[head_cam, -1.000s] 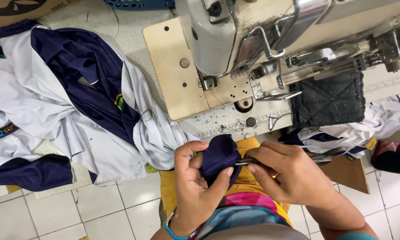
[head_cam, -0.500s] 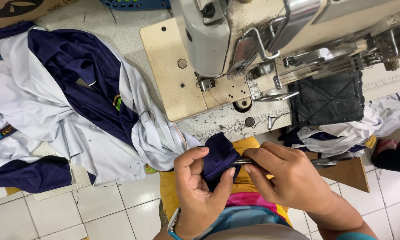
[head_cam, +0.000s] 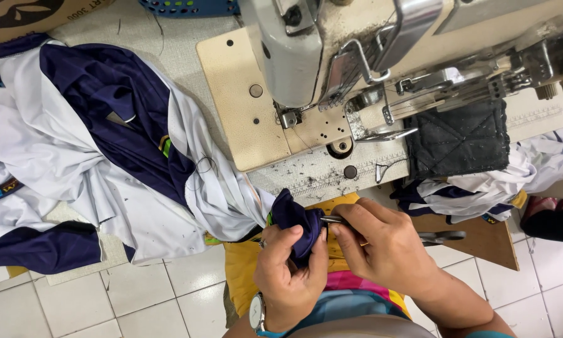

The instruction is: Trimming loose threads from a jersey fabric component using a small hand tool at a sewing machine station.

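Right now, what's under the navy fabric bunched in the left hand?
Under the navy fabric, the left hand and yellow cloth below. The right hand presses a small metal tool against it; the tip is covered.

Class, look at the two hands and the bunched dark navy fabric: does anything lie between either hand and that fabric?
Nothing visible does. The left hand already pinches the bunched dark navy fabric directly; the right hand presses a small metal tool against it, so only that tool lies between.
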